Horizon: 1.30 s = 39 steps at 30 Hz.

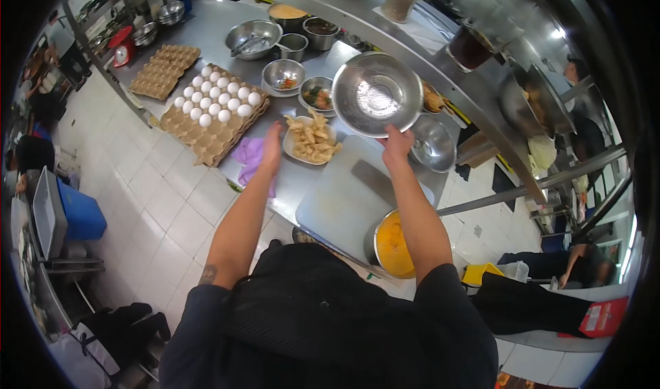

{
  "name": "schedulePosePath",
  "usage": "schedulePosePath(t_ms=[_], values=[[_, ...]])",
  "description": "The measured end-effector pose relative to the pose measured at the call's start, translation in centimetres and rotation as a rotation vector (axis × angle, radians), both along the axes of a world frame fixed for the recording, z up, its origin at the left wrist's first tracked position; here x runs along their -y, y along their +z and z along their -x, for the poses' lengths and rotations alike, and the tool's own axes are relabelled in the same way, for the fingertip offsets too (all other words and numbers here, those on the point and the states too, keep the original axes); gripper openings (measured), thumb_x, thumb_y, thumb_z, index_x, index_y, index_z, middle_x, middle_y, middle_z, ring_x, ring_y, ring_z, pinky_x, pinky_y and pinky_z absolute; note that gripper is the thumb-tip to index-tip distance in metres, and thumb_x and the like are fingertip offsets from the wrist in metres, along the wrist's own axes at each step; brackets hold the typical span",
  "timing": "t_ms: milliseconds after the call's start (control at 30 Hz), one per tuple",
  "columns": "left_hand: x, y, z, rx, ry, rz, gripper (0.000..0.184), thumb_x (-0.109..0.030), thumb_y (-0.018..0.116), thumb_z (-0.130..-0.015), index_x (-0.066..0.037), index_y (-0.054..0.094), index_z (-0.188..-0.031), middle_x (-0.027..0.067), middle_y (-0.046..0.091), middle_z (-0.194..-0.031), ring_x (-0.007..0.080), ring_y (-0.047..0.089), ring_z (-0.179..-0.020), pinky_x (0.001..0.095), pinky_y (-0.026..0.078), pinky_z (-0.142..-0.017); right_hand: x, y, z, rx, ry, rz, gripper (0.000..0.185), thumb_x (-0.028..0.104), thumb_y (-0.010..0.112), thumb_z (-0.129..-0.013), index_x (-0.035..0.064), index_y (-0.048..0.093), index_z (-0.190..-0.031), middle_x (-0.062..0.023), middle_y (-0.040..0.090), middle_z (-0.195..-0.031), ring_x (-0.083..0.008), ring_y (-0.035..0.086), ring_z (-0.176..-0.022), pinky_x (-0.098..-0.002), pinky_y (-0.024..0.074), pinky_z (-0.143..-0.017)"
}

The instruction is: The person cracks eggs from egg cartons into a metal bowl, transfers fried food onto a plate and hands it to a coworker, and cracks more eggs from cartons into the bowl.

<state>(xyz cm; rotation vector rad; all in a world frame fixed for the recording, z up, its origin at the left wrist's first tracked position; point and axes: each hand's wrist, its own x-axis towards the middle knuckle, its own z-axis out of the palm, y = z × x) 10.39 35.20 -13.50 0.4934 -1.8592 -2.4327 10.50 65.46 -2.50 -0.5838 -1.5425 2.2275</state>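
Fingers (393, 132) of the right hand (397, 146): closed on the near rim of a wide steel bowl (377, 90). Wide steel bowl: raised above the work table (206, 28), beyond the cutting board (330, 193), tilted so that its bright inside is turned to the head camera. Left hand (271, 150): unclenched, fingers extended, nothing seen in its grasp; positioned between the egg tray (194, 136) and a white dish (291, 150) of pale golden fried strips (315, 137). Whether the dish is touched cannot be told. Purple cloth (249, 157): partly covered by the left forearm. White eggs (219, 102): seated in the far part of the tray, with bare hollows shown nearer. Second egg tray (165, 70): placed just beyond, near a red scale (122, 47). Two small bowls of chopped ingredients (318, 97): set beyond the dish. Second steel bowl (434, 146): placed right of the right hand. Pot (372, 241) of orange-yellow mixture (393, 241): located at the board's near right corner, partly hidden by the right forearm.
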Motion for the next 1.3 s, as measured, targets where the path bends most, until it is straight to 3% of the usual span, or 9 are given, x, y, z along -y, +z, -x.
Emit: schedulePosePath(t_ms=[167,333,400,767,933,1000,1067,1133,1300], values=[[3.0,2.1,-4.3,0.01,0.073,0.021,0.053,-0.042,0.048,-0.101,-0.005,0.053,-0.14,0.0074,0.059,-0.135,0.0175,0.056,-0.112,0.0354,0.045,-0.093,-14.5,1.0,-2.7,-0.413,-0.518,-1.4,0.021,-0.002,0.065,-0.077,-0.0008,0.062,-0.097,-0.0199,0.055,-0.124,-0.0391,0.063,-0.104,-0.0467,0.0542,-0.08],[6.1,-3.3,-5.7,-0.077,0.14,0.368,0.041,-0.036,0.053,-0.101,-0.001,0.067,-0.119,0.0111,0.067,-0.115,0.0214,0.06,-0.105,0.035,0.046,-0.09,-17.9,-0.2,-6.5,-0.17,-0.463,-1.674,0.026,-0.005,0.06,-0.068,0.0036,0.06,-0.093,-0.0192,0.057,-0.125,-0.0424,0.059,-0.108,-0.0461,0.0521,-0.082],[6.1,-4.7,-6.4,-0.082,0.11,0.748,0.037,-0.031,0.056,-0.099,0.001,0.07,-0.108,0.0174,0.067,-0.108,0.0294,0.06,-0.104,0.037,0.046,-0.092,-18.1,-1.5,-7.5,0.097,-0.329,-1.65,0.025,-0.004,0.06,-0.07,0.0044,0.06,-0.093,-0.0198,0.056,-0.127,-0.0428,0.059,-0.11,-0.0474,0.052,-0.085],[6.3,-3.7,-7.4,-0.086,0.069,0.714,0.033,-0.028,0.059,-0.097,0.002,0.07,-0.106,0.0188,0.065,-0.108,0.0323,0.06,-0.105,0.0379,0.045,-0.096,-19.1,-0.7,-7.4,-0.089,-0.348,-1.795,0.023,-0.004,0.056,-0.069,0.0014,0.058,-0.091,-0.0171,0.058,-0.127,-0.0403,0.056,-0.114,-0.0495,0.0497,-0.089],[6.6,-4.1,-7.3,-0.118,0.078,0.684,0.032,-0.027,0.06,-0.097,0.001,0.071,-0.107,0.0183,0.065,-0.109,0.0313,0.06,-0.105,0.037,0.045,-0.096,-21.2,-1.2,-5.1,-0.1,-0.547,-1.629,0.025,-0.003,0.058,-0.071,0.0031,0.062,-0.095,-0.0178,0.062,-0.118,-0.0387,0.06,-0.105,-0.0465,0.0494,-0.088],[6.6,-3.9,-7.2,-0.047,0.058,0.651,0.031,-0.027,0.061,-0.096,0.0,0.071,-0.107,0.0183,0.065,-0.11,0.0308,0.06,-0.105,0.0368,0.045,-0.095,-22.3,-2.8,-3.7,0.058,-0.539,-1.156,0.021,0.0,0.062,-0.078,0.001,0.061,-0.099,-0.0179,0.063,-0.114,-0.0312,0.064,-0.1,-0.041,0.0489,-0.09],[6.7,-3.7,-7.3,-0.038,0.051,0.684,0.033,-0.028,0.06,-0.098,0.001,0.07,-0.109,0.0158,0.065,-0.109,0.0271,0.06,-0.104,0.0347,0.045,-0.095,-21.9,-4.3,-3.3,-0.161,-0.423,-0.913,0.028,0.001,0.064,-0.081,-0.002,0.054,-0.107,-0.0177,0.062,-0.103,-0.0281,0.064,-0.093,-0.0416,0.0521,-0.08],[6.7,-3.5,-7.1,-0.033,0.04,0.714,0.035,-0.03,0.059,-0.099,0.002,0.069,-0.111,0.0134,0.065,-0.108,0.0235,0.06,-0.103,0.0326,0.045,-0.094,-21.1,-4.6,-3.6,0.093,-0.334,-0.306,0.023,0.006,0.069,-0.086,-0.0022,0.055,-0.103,-0.0125,0.062,-0.105,-0.0201,0.064,-0.095,-0.0362,0.0559,-0.074],[6.7,-3.4,-7.1,-0.016,0.078,0.589,0.031,-0.027,0.061,-0.096,0.001,0.071,-0.106,0.0169,0.066,-0.108,0.029,0.061,-0.102,0.0356,0.045,-0.094,-22.3,-6.5,-4.0,0.249,-0.229,-0.155,0.033,0.008,0.07,-0.088,-0.0012,0.049,-0.112,-0.0103,0.058,-0.108,-0.0194,0.061,-0.092,-0.036,0.056,-0.069]])
